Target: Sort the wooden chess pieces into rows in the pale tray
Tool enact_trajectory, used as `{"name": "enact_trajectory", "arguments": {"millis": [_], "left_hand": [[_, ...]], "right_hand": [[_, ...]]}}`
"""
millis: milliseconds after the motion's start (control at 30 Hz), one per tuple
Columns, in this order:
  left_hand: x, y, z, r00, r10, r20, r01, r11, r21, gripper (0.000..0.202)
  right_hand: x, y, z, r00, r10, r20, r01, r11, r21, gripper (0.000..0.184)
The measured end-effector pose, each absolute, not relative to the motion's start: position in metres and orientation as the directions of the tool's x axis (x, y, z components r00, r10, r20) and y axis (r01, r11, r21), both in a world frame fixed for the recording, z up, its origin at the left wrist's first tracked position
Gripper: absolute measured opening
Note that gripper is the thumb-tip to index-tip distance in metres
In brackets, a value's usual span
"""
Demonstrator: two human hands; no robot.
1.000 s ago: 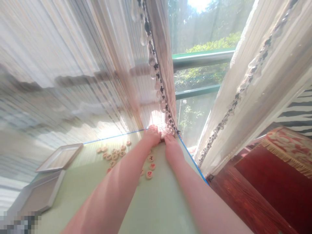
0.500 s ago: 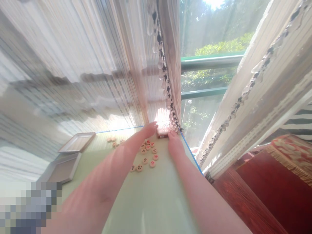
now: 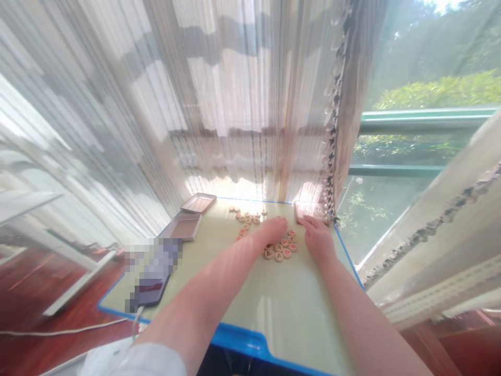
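Note:
Both my arms reach forward over a pale green table (image 3: 254,313) with a blue rim. My left hand (image 3: 274,230) lies knuckles up among several round wooden chess pieces (image 3: 279,249) marked in red and black; its fingers curl down onto them. My right hand (image 3: 318,237) rests on the table to the right of the pieces, fingers stretched toward a small reddish box (image 3: 311,210) at the far right corner, fingertips at its near edge. More pieces (image 3: 246,216) lie scattered further back.
Two shallow grey trays (image 3: 183,227) (image 3: 199,202) sit at the table's far left. A phone (image 3: 148,292) with a cable lies at the near left edge. Sheer curtains with a beaded trim (image 3: 332,130) hang behind the table; a window with a green rail (image 3: 422,117) is on the right.
The view has swung left and pulled back, showing more table. My left hand has drawn back from the box onto the pieces. My right hand stays near the box.

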State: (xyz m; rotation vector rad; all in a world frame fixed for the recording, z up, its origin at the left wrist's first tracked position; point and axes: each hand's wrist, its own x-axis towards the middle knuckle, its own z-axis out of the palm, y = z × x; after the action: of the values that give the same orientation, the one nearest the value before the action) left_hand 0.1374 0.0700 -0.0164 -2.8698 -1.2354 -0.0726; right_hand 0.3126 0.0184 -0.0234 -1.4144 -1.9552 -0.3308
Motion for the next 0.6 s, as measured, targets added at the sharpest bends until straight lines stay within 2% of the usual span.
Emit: {"name": "enact_trajectory", "arguments": {"millis": [67,167,233,433,600], "left_hand": [[0.126,0.065,-0.007,0.611,0.787,0.084,0.788,-0.615,0.031,0.037],[0.098,0.063,0.008,0.451,0.877,0.167,0.877,-0.47,0.102,0.039],[0.072,0.065,0.017,0.28,0.937,0.208,0.927,-0.321,0.195,0.037],[-0.015,0.067,0.026,0.042,0.975,0.218,0.952,-0.106,0.288,0.041],[-0.083,0.054,0.037,-0.098,0.971,0.218,0.932,0.012,0.362,0.044]], "right_hand": [[0.299,0.009,-0.021,-0.293,0.718,0.632,0.86,0.487,-0.154,0.033],[0.279,-0.004,-0.023,-0.478,0.728,0.491,0.79,0.601,-0.121,0.047],[0.271,-0.008,-0.026,-0.534,0.734,0.42,0.772,0.626,-0.113,0.053],[0.283,0.003,-0.03,-0.529,0.753,0.39,0.777,0.615,-0.133,0.055],[0.256,-0.005,-0.009,-0.525,0.701,0.483,0.721,0.668,-0.186,0.048]]}}
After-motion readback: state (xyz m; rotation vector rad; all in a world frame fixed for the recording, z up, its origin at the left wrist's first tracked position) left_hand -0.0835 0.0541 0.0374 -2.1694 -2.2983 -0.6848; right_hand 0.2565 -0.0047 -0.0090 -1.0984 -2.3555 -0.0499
